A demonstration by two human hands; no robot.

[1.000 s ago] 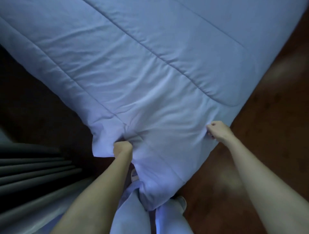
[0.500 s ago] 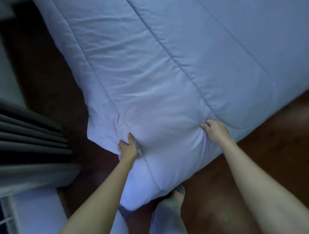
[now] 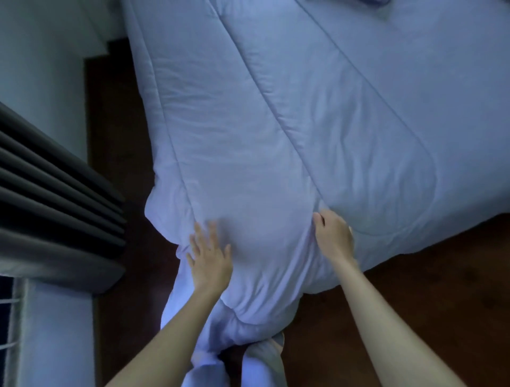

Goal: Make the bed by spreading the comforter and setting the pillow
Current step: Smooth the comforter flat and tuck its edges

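A pale blue quilted comforter [image 3: 289, 116] covers the bed, and its near corner hangs down in front of me. My left hand [image 3: 209, 259] lies flat on that corner with fingers spread, blurred by motion. My right hand [image 3: 332, 234] has its fingers curled into a fold of the comforter near a stitched seam. A small darker blue patch [image 3: 369, 2] shows at the top edge; I cannot tell if it is the pillow.
Dark grey pleated curtains [image 3: 55, 199] hang at the left beside a pale wall [image 3: 41, 55]. Dark wooden floor [image 3: 414, 298] surrounds the bed corner. My light trouser legs [image 3: 259, 364] stand right under the hanging corner.
My left hand has let go of the comforter corner and opened flat on it. The right hand keeps its hold. The view has swung so more of the bed's length shows.
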